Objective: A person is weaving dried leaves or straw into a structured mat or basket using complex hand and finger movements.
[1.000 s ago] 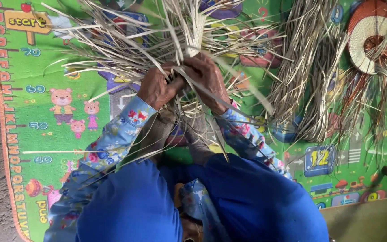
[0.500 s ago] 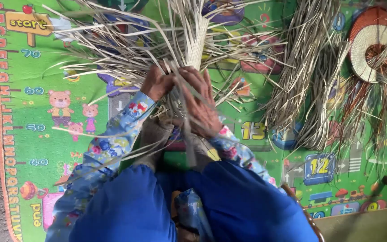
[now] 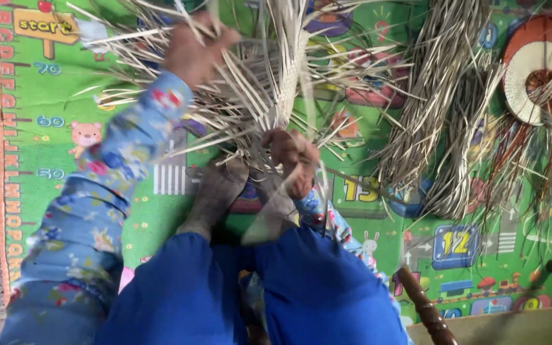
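plainly, with the left hand (image 3: 193,48) closed on loose strips in the upper left and the right hand (image 3: 295,160) pinching the woven strip (image 3: 283,83) at centre, a hard tug could snap dry straw or loosen the weave.

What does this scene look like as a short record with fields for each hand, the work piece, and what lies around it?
left hand: left hand raised among the loose strips, fingers closed on some of them
right hand: right hand gripping strips at the base of the woven strip work
work piece: pale plaited band with many loose ends fanning out
beside it: bundle of dried strips, to the right
far right: round coiled mat, red and white, with loose fringe
underneath: green play mat
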